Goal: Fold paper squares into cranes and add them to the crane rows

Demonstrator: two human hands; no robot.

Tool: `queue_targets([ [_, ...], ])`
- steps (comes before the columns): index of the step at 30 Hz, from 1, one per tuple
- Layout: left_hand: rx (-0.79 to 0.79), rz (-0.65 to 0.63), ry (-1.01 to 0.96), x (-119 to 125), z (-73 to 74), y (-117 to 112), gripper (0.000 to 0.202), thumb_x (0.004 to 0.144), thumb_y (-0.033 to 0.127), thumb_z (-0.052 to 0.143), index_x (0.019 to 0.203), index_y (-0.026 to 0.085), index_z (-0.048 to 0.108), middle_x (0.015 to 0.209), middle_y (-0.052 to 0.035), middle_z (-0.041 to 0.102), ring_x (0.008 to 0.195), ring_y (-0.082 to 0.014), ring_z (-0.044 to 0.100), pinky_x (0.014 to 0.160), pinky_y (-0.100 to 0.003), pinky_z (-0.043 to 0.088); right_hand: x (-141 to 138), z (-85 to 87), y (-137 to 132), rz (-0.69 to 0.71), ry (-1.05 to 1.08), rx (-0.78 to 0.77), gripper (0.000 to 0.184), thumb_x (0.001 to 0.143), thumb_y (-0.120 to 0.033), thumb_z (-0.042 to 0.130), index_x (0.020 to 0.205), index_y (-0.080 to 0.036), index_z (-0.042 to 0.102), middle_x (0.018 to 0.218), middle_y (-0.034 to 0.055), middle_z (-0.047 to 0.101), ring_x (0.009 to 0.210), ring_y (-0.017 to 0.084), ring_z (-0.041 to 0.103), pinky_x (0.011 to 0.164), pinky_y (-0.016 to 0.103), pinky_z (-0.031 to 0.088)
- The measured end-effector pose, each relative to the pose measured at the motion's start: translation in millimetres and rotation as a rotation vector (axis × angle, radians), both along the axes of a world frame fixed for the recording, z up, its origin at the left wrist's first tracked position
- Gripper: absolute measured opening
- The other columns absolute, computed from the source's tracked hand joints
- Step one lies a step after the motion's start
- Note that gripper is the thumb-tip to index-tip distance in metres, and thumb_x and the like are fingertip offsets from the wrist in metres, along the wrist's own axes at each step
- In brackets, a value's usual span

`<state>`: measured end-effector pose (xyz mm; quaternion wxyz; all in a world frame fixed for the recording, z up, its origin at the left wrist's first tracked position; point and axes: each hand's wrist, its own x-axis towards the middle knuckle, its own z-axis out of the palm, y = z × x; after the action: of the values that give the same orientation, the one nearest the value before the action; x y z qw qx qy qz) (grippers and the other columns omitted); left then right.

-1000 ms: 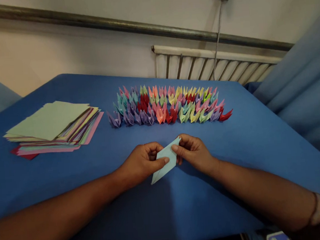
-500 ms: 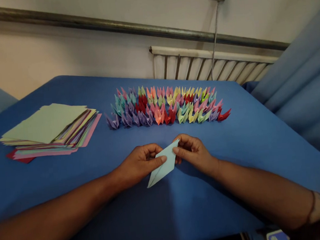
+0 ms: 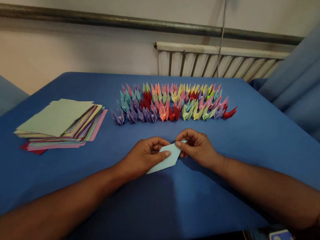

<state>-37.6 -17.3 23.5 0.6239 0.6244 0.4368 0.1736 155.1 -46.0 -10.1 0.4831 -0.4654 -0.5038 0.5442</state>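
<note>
Item: paper [image 3: 168, 160], one piece, pale blue, folded to a long pointed shape. Location: between both hands, in front of the cranes; whether its lower edge meets the table [image 3: 210, 201] cannot be told.

Left hand [image 3: 142, 156]: fingers closed on the paper's left part, thumb laid flat on the upper face, the others curled behind. Hazard: too firm a thumb could press a stray crease across the face; too slack, and the sheet could swivel.

Right hand [image 3: 199, 148]: fingers in a narrow pinch at the slim right end, thumb on the near side. Hazard: this end looks thin and layered, so an uneven pull could part the layers, tear the tip or set a fold off its line. Cause: small purchase, two hands drawing in different directions.

Cranes [image 3: 176, 95]: several rows, many colours, wings raised, standing close together just beyond the hands. Hazard: light and crowded; a knuckle pushed forward could topple the front row into those behind.

Stack [image 3: 57, 119]: loose coloured sheets, edges askew, to the left, a red sheet [image 3: 36, 149] jutting out underneath. Hazard: poorly squared; a brush from the left forearm could slide the upper sheets.
</note>
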Motion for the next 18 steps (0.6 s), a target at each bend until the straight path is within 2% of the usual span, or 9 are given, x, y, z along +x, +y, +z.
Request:
queue_targets([
  [3, 0.077, 0.014, 0.021, -4, -4.1, 9, 0.037, 0.073, 0.035, 0.070, 0.104, 0.018, 0.060, 0.069, 0.0048, 0.058, 0.061, -0.0118, 0.055, 0.057, -0.024, 0.042, 4, -6.6, 4, -0.019, -0.086, 0.007, 0.021, 0.075, -0.037, 0.070, 0.080, -0.020, 0.057, 0.067, -0.0045, 0.059, 0.048, 0.008, 0.053, 0.045, 0.021, 0.042],
  [6, 0.259, -0.014, 0.103, -11, -10.1, 19, 0.035, 0.080, 0.033, 0.064, 0.111, 0.019, 0.059, 0.080, 0.0006, 0.064, 0.071, -0.0156, 0.061, 0.066, -0.029, 0.049, 8, -10.2, 6, -0.022, -0.306, 0.062, 0.011, 0.079, -0.030, 0.065, 0.079, -0.020, 0.060, 0.066, -0.0036, 0.059, 0.054, 0.010, 0.053, 0.050, 0.022, 0.042],
  [8, 0.528, -0.069, 0.226, -14, -13.0, 24, 0.034, 0.083, 0.030, 0.061, 0.115, 0.019, 0.059, 0.096, -0.0039, 0.067, 0.085, -0.0195, 0.063, 0.078, -0.036, 0.050, 10, -9.5, 6, -0.006, -0.482, 0.114, 0.006, 0.082, -0.026, 0.062, 0.079, -0.020, 0.062, 0.066, -0.0031, 0.061, 0.057, 0.010, 0.053, 0.053, 0.023, 0.040],
  [10, 0.847, -0.172, 0.330, -14, -13.8, 24, 0.034, 0.085, 0.024, 0.060, 0.119, 0.021, 0.060, 0.115, -0.0075, 0.064, 0.105, -0.0241, 0.058, 0.092, -0.042, 0.046, 11, -7.1, 6, 0.015, -0.627, 0.173, 0.007, 0.084, -0.023, 0.060, 0.078, -0.020, 0.064, 0.066, -0.0030, 0.061, 0.058, 0.010, 0.052, 0.055, 0.023, 0.038],
  [12, 1.044, -0.296, 0.371, -11, -12.6, 21, 0.028, 0.089, 0.020, 0.054, 0.117, 0.021, 0.062, 0.120, -0.0081, 0.062, 0.111, -0.0250, 0.054, 0.096, -0.043, 0.043, 13, -4.9, 8, 0.030, -0.740, 0.240, 0.008, 0.084, -0.021, 0.060, 0.078, -0.021, 0.064, 0.068, -0.0026, 0.061, 0.061, 0.011, 0.052, 0.058, 0.023, 0.038],
  [15, 1.077, -0.443, 0.401, -4, -9.3, 16, 0.026, 0.095, 0.018, 0.045, 0.112, 0.018, 0.064, 0.104, -0.0075, 0.065, 0.097, -0.0219, 0.057, 0.089, -0.037, 0.045, 20, -4.8, 16, 0.027, -0.792, 0.288, 0.004, 0.082, -0.019, 0.063, 0.081, -0.021, 0.066, 0.075, -0.0011, 0.063, 0.066, 0.012, 0.054, 0.062, 0.025, 0.040],
  [18, 1.056, -0.485, 0.471, 2, -4.7, 16, 0.025, 0.097, 0.023, 0.043, 0.110, 0.017, 0.064, 0.099, -0.0072, 0.064, 0.093, -0.0211, 0.057, 0.085, -0.035, 0.045, 32, -9.3, 23, 0.069, -0.642, 0.232, 0.005, 0.083, -0.021, 0.061, 0.084, -0.021, 0.066, 0.079, -0.0001, 0.065, 0.070, 0.012, 0.056, 0.065, 0.026, 0.043],
])
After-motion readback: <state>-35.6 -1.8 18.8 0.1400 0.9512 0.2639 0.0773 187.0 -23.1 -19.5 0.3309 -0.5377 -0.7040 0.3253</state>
